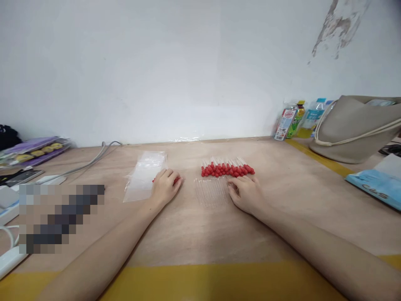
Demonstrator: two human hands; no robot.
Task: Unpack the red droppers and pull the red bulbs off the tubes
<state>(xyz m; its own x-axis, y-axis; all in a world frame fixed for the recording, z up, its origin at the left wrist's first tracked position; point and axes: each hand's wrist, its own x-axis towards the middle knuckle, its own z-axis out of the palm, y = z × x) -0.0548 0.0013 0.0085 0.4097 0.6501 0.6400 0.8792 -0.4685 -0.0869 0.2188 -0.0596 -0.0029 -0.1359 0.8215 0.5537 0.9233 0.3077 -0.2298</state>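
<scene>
My left hand rests on the right side of the clear plastic bags, its fingers curled over small red bulbs that peek out at both sides. At the right end of a row of thin clear tubes, my right hand has its fingers drawn together at the end tube; its palm hides part of the row's end. Just behind that row lie many droppers with red bulbs, bulbs toward me and clear stems pointing to the wall.
Bottles and a carton stand by the wall at right, beside a grey bag and a blue tissue pack. On the left are a cable, a purple packet and a blurred-out dark object. Yellow tape runs along the front edge.
</scene>
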